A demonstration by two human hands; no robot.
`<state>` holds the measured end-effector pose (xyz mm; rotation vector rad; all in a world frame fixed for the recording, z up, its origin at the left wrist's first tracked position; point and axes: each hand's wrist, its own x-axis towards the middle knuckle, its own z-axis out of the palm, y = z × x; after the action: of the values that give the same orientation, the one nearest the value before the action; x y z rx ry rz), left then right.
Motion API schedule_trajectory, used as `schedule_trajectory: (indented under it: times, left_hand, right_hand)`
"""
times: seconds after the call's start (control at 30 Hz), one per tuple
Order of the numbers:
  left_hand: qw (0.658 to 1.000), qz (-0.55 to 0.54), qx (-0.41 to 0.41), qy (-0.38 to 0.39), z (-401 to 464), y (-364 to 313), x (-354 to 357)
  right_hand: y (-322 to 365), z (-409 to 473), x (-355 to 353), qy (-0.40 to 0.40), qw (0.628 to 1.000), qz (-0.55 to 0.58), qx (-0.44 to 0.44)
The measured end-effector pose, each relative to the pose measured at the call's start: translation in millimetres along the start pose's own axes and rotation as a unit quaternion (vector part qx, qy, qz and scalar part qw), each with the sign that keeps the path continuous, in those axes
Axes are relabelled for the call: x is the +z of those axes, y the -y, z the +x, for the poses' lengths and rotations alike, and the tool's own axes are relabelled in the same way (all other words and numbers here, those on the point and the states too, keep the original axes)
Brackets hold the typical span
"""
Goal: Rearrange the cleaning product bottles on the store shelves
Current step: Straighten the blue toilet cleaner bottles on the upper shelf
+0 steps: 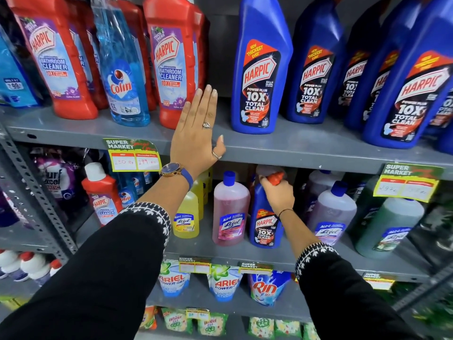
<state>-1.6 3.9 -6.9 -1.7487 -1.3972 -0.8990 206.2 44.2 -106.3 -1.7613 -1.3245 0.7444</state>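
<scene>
Under shelf lip, right hand (275, 192) hides Harpic btl (263, 224) cap.

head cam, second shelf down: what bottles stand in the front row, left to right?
Red Harpic bathroom cleaner → yellow Lizol → pink Lizol → blue Harpic, its red cap gripped by the right hand → purple Lizol → green Lizol.

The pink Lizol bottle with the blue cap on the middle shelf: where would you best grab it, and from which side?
Take the pink Lizol bottle around its narrowing shoulder just under the blue cap, coming from the open front of the shelf. It stands upright, and the yellow bottle and blue Harpic bottle crowd its sides.
</scene>
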Motion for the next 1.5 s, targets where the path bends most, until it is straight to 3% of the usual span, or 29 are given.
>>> schedule_trajectory:
  times: [0.4,0.87,1.13,1.5]
  left_hand:
    - [0.999,-0.011,-0.008,0.033,0,-1,-4]
    - [0.996,-0.035,-0.023,0.081,1,-3,-11]
    - [0.996,-0.039,-0.024,0.076,1,-1,-9]
    - [0.998,-0.039,-0.015,0.042,2,1,-5]
  right_hand:
    - [12,-63,-30,0.001,0.994,0.104,-0.022]
    - [151,-74,-157,-0.012,0.961,0.234,-0.148]
    - [250,-21,-228,-0.08,0.95,0.225,-0.2]
    - [272,37,-226,-0.119,0.961,0.146,-0.201]
